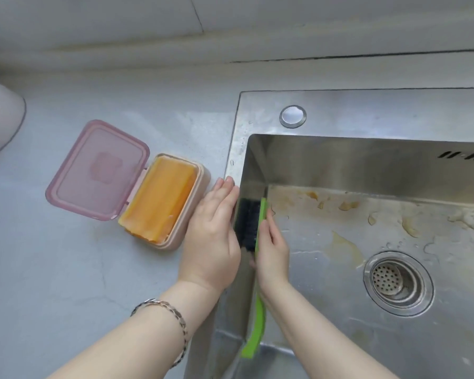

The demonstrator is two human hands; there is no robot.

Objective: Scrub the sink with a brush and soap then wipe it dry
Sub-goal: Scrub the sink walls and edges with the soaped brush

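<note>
A steel sink [312, 116] fills the right side, its floor smeared with yellow-brown stains [345, 248] and water drops. My right hand [272, 253] grips a green brush [257, 326] with black bristles [246, 225]. The bristles press against the sink's left inner wall. My left hand [212, 236] lies flat, palm down, on the sink's left rim beside the brush, holding nothing. An orange bar of soap [159, 198] sits in an open pink soap box [99, 170] on the counter, just left of my left hand.
The round drain strainer [389, 280] sits at the lower right of the sink floor. A capped tap hole [292, 116] is on the back rim, and overflow slots [463, 155] mark the back wall. A pale rounded object [0, 119] stands at the far left on the grey counter [52, 269].
</note>
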